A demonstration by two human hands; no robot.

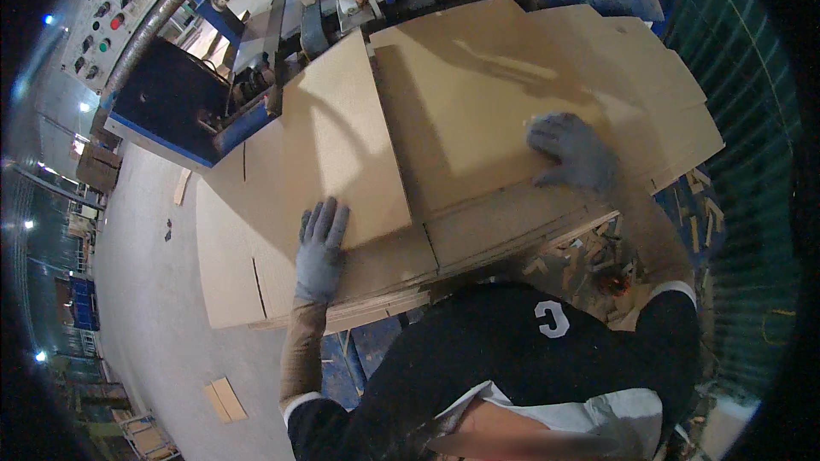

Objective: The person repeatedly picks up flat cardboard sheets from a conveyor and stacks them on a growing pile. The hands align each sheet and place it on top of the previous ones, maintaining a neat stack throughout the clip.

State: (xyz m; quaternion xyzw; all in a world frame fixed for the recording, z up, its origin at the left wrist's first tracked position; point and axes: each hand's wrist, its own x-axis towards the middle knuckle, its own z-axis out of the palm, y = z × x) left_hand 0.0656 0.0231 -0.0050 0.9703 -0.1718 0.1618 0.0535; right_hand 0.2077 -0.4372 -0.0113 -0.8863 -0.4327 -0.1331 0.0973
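A large flat cardboard sheet (495, 77) with cut slots and creases lies across a stack in front of me, one long flap (342, 128) to the left of a dark gap. On the near left part of the cardboard my left hand (320, 252), in a grey glove, rests with its fingers stretched forward. Further right, my right hand (574, 152), gloved in grey too, lies on the board with its thumb apart from the fingers. Neither hand grips anything that I can see. Edges of more sheets (384, 307) show below the top one, along the side nearest me.
Beyond the cardboard stands a blue machine (171, 94) with rollers and belts. Its control panel (115, 21) with buttons is at the upper left. Cardboard scraps (598, 269) lie below on the right, beside a green corrugated wall (743, 119). A small cardboard piece (225, 399) is on the floor (154, 290).
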